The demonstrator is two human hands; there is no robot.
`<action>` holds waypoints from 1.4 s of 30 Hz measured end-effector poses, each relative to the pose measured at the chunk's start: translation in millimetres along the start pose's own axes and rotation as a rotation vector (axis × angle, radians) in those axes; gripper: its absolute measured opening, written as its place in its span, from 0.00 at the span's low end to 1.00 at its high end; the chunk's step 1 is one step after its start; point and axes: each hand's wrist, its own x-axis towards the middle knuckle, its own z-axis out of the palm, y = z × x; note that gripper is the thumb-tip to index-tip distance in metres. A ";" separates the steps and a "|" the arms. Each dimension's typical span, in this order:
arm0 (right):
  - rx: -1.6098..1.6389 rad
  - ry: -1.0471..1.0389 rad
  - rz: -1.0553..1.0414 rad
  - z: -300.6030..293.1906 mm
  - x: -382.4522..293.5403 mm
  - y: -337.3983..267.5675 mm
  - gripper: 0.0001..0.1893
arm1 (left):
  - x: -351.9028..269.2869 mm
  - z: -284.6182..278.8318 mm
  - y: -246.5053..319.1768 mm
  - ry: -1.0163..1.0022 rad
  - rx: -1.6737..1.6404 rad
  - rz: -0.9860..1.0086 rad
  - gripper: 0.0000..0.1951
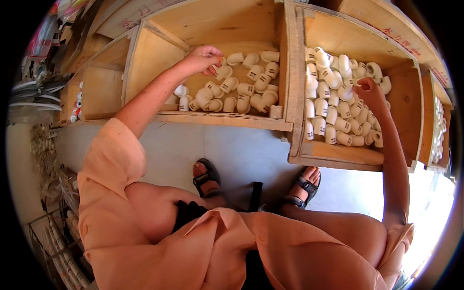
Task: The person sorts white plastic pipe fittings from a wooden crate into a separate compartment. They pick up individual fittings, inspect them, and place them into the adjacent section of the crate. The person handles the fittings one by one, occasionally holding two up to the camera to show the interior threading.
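My left hand (206, 59) hangs over the middle wooden bin (224, 117), fingers bent and apart, with no fitting visible in its grasp. A small orange spot shows at its fingertips; what it is, I cannot tell. Just below lies a white plastic pipe elbow (223, 72) among several others. Over the right wooden bin (340, 150), my right hand (368, 90) has its fingers curled, the fingertips beside a blurred white elbow (346, 92). Whether they grip that elbow is unclear. White elbows (342, 125) with dark printed marks are heaped in this bin.
A wooden divider (291, 72) separates the two bins. Further bins stand at the left (103, 87) and far right (438, 130), holding small parts. Below the bins are the grey floor (239, 145) and my sandalled feet (206, 177). Coiled tubing (36, 96) lies at far left.
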 end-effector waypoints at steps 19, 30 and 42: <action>0.258 -0.166 -0.048 4.6 -12.9 -21.6 0.08 | 55.1 35.7 -34.6 -0.039 0.992 -0.044 0.21; 0.273 -0.135 -0.053 2.4 -15.9 -31.8 0.09 | 55.2 1.5 -22.8 0.049 0.178 -0.202 0.21; 0.576 -0.337 -0.118 -17.2 -35.8 -152.4 0.13 | -11.7 -3.5 40.7 -0.627 -0.634 -0.083 0.17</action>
